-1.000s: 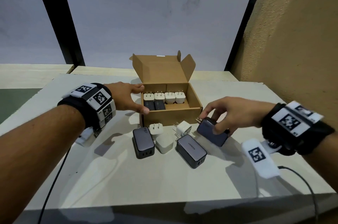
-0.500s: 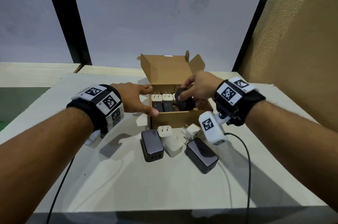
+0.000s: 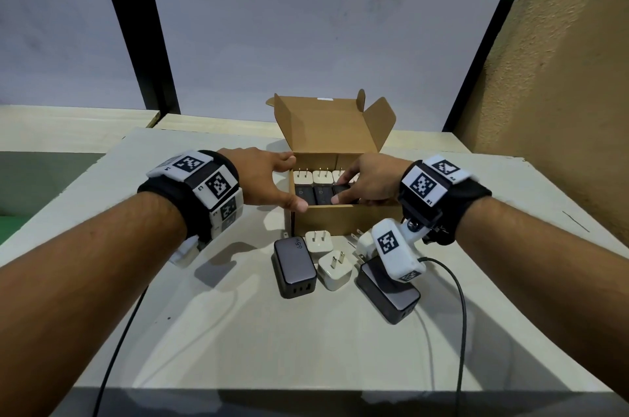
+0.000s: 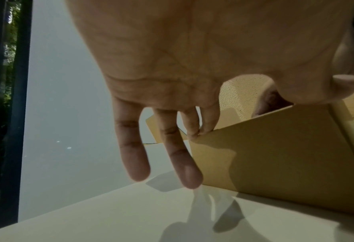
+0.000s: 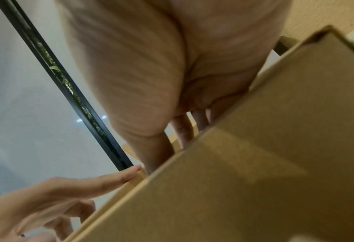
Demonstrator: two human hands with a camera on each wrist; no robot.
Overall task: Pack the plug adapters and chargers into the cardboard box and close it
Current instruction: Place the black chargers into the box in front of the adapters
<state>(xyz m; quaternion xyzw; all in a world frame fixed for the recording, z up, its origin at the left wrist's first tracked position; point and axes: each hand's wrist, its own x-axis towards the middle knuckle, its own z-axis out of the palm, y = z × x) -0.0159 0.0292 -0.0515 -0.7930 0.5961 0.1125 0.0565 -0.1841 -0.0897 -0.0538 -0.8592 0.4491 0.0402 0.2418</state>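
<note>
1. Right hand (image 3: pixel 369 183) is over the near right part of the cardboard box (image 3: pixel 343 220), fingers curled round a dark charger (image 3: pixel 345 196) and setting it into the front row; thumb at its near edge.
2. Left hand (image 3: pixel 269 181) steadies the box at its left wall: fingers straight and spread, two fingertips on the rim in the left wrist view, thumb on the near left corner. It grips nothing.
3. Step in hand, as I judge it: seating this charger beside the two dark chargers in the front row. White plug adapters (image 3: pixel 320 176) stand in the back row, prongs up.
4. The box sits mid-counter (image 3: pixel 204 331), lid flap (image 3: pixel 323 125) upright and open.
5. Left to pack, just in front of the box: a dark charger marked 65W (image 3: pixel 294 266), another dark charger (image 3: pixel 388 290) partly under the right wrist camera, and three white adapters (image 3: pixel 335 270) between them.
6. Next move likely calls for releasing the charger, then reaching for a loose piece. Space in the box looks tight; stacking may be needed.
</note>
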